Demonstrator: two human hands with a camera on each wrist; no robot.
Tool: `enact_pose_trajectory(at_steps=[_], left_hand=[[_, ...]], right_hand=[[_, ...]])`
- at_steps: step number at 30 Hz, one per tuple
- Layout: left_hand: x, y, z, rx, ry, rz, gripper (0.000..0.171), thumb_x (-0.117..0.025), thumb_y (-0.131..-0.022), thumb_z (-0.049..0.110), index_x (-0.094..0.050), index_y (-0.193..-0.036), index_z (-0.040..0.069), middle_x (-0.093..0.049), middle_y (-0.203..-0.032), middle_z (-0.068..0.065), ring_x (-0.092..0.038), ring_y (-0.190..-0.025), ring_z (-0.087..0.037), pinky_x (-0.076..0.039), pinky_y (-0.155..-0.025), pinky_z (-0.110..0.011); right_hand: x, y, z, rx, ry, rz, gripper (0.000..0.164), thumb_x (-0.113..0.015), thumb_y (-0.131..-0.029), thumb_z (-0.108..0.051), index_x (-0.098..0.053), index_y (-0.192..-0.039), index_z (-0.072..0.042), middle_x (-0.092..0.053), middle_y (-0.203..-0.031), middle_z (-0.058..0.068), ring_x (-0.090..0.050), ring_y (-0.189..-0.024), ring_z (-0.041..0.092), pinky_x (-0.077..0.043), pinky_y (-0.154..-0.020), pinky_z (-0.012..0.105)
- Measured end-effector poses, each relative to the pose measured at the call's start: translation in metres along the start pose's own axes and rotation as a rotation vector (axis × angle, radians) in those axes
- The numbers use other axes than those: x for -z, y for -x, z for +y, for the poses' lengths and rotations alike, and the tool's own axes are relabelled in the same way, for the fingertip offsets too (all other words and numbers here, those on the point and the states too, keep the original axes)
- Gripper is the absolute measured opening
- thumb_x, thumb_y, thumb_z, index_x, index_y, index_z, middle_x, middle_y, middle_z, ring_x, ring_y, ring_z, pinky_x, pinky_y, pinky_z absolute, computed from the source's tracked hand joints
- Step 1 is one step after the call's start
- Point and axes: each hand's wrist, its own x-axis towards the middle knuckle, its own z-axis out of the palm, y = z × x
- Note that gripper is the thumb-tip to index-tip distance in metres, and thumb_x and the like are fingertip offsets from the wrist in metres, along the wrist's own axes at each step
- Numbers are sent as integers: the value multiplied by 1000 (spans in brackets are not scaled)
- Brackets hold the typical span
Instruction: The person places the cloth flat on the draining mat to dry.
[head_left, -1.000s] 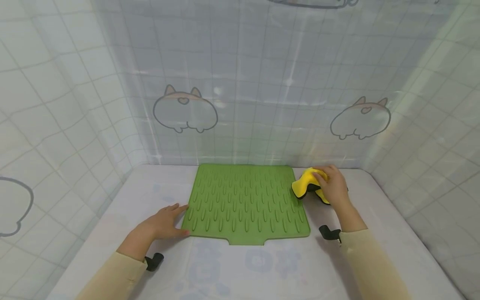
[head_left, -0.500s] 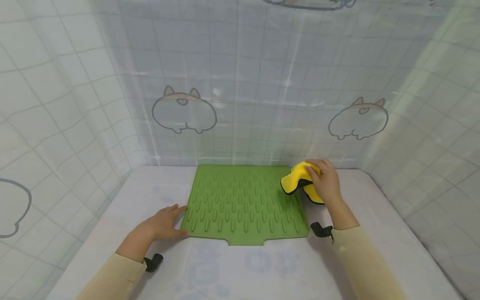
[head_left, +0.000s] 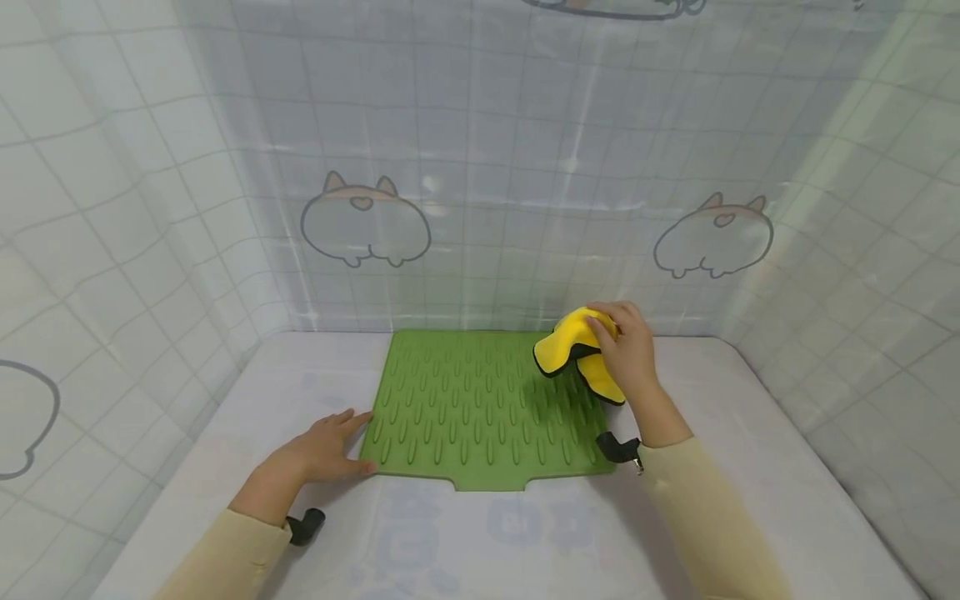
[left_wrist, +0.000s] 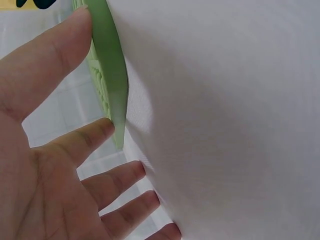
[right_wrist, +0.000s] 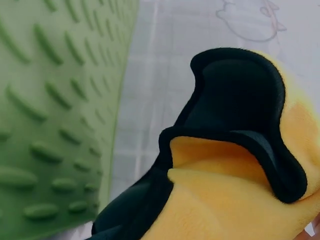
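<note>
A green ridged mat with a short tab at its front lies flat on the table. My left hand is at its left edge, fingers spread; in the left wrist view the thumb and index fingertip touch the mat's side. Over the mat's right part, my right hand pinches a yellow cloth with dark edging and a dark underside. The cloth hangs in folds, its corners drooping above the ridges. In the right wrist view the cloth fills the lower right beside the mat.
A white sheet with faint prints covers the table. Grid-patterned curtains with animal drawings stand behind, close to the mat's far edge, and on both sides. Each wrist carries a black mount that sticks out over the table.
My right hand has moved left and slightly up with the yellow cloth, from beside the mat's right edge to over the mat. The left hand has stayed at the mat's edge.
</note>
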Motion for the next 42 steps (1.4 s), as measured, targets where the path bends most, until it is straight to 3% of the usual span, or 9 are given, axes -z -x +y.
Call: enact_pose_trajectory(at_steps=[9, 29, 35, 42], left_hand=[[2, 1, 2, -8, 2, -1, 93, -78, -82, 52, -40, -152, 3, -32, -153, -34, -30, -137, -58, -34, -103, -72], [3, -2, -1, 10, 10, -8, 94, -77, -82, 54, -39, -154, 6, -30, -154, -33, -28, -138, -58, -32, -103, -73], [2, -6, -3, 3, 3, -10, 95, -76, -82, 56, -39, -154, 6, -30, -154, -33, -28, -138, -59, -31, -103, -74], [3, -6, -5, -5, 0, -16, 96, -77, -81, 56, -39, -153, 5, -31, -154, -35, -28, -137, -60, -31, -103, -74]], right_hand=[[-14, -8, -20, -11, -59, -12, 25, -67, -96, -20, -74, -117, -7, -62, -107, 12, -56, -90, 26, -44, -71, 38], [-64, -4, -53, 88, -199, -56, 24, -67, -97, -21, -74, -115, -9, -63, -105, 9, -55, -88, 23, -44, -70, 36], [-78, 2, -57, 120, -239, -102, 23, -67, -98, -18, -74, -116, -7, -64, -105, 10, -55, -87, 24, -44, -71, 37], [-94, 13, -53, 64, -236, -193, 23, -65, -99, -20, -73, -117, -9, -62, -104, 6, -54, -86, 21, -43, -63, 32]])
